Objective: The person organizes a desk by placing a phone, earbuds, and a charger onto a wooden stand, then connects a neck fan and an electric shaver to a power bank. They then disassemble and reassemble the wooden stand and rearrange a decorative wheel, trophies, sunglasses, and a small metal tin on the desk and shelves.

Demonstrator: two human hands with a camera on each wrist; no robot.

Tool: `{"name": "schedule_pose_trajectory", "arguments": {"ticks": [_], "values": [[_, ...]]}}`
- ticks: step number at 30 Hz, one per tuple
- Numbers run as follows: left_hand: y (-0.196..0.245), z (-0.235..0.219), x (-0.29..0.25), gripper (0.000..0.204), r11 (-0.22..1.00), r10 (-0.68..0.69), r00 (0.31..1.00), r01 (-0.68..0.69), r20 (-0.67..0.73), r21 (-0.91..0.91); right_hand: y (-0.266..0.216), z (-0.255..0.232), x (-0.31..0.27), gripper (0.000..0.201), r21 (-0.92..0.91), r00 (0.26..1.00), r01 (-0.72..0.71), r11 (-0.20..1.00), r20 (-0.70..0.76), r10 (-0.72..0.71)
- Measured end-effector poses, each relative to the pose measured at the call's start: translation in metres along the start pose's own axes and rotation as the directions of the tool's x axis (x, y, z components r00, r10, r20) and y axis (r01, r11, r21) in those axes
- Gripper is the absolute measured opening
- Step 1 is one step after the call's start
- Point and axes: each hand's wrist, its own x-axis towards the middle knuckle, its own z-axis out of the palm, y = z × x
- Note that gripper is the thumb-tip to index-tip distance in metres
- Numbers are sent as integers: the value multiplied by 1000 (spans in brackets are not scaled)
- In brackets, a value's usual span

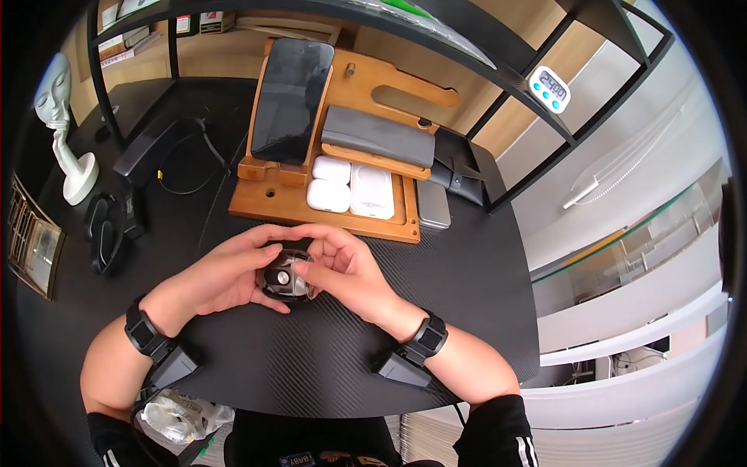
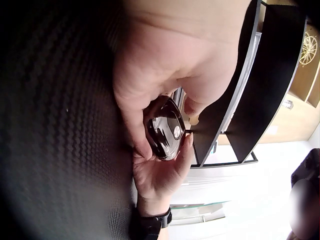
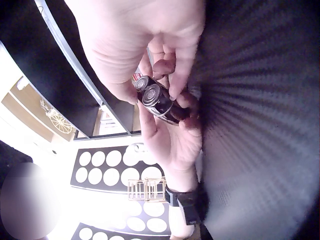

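Observation:
A small dark glossy device [image 1: 286, 278] with a silver round button is held between both hands, just above the black table [image 1: 311, 350]. The left hand [image 1: 222, 272] grips its left side, thumb on top and fingers beneath. On its right side, the right hand [image 1: 346, 272] pinches it, thumb over the top face. The left wrist view shows the device's shiny curved shell [image 2: 166, 129] between the fingers. Two ringed round ends of the device [image 3: 151, 95] show in the right wrist view, by the right thumb.
Behind the hands stands a wooden organizer [image 1: 241, 201] with a phone [image 1: 293, 101], a grey case [image 1: 378, 136] and white cases [image 1: 372, 191]. At left are a white figurine [image 1: 80, 175], a black headset-like item [image 1: 105, 233] and a cable. A timer [image 1: 549, 89] hangs on the shelf frame.

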Motion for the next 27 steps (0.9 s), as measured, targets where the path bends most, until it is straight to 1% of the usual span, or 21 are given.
{"name": "schedule_pose_trajectory", "arguments": {"ticks": [2,3,4,6,7,9,10,11,12,14,15,16,18,20,24,26,27], "values": [[2,3,-1,42,999,-17,999,16,27,37,1,1,0,35,-87,1000,-8,996,24,10],[2,4,-2,45,997,-33,999,30,32,73,3,0,0,32,-133,998,-31,991,58,39],[2,4,-2,48,993,-48,998,44,35,110,9,2,2,31,-175,997,28,984,78,-15],[1,3,-2,51,990,-46,997,39,54,139,2,4,-1,28,-271,993,-40,962,94,67],[1,3,-2,52,991,-44,998,37,52,132,3,3,-1,28,-269,993,-40,962,94,67],[0,3,-3,52,992,-42,998,36,49,124,7,-1,0,27,-152,994,-34,988,95,49],[-1,1,-2,52,996,-33,998,28,54,81,6,0,1,27,-152,994,-34,988,96,49],[-1,-1,-1,51,999,-23,998,21,59,38,5,0,1,28,-96,997,-14,995,70,21],[-1,-1,-1,51,999,-23,998,21,59,37,4,0,1,29,-40,999,7,999,42,-5],[-2,-2,0,48,1000,-2,998,1,57,23,2,-1,0,32,-46,999,18,999,27,-17],[-2,-2,0,43,1000,-4,999,4,44,-17,-3,-1,-1,34,-20,1000,-10,1000,8,10],[-2,-3,0,43,1000,-4,999,5,44,-17,-5,-1,-2,35,7,999,-37,999,-11,37],[-4,-5,1,40,1000,-3,997,1,79,29,-2,-1,-2,39,3,999,-33,999,-19,33],[-3,-4,1,40,1000,-5,997,4,72,8,-2,0,-2,40,88,998,-27,996,-52,32],[-2,-2,1,40,1000,-7,999,8,44,-13,-5,1,-2,40,80,998,-32,996,-58,37],[-2,-2,0,40,1000,-7,999,7,32,-9,-2,-2,-1,38,76,996,-58,995,-65,63],[-2,-2,0,40,1000,-6,1000,6,27,-6,-2,-4,0,36,58,998,-54,997,-40,56]]}}
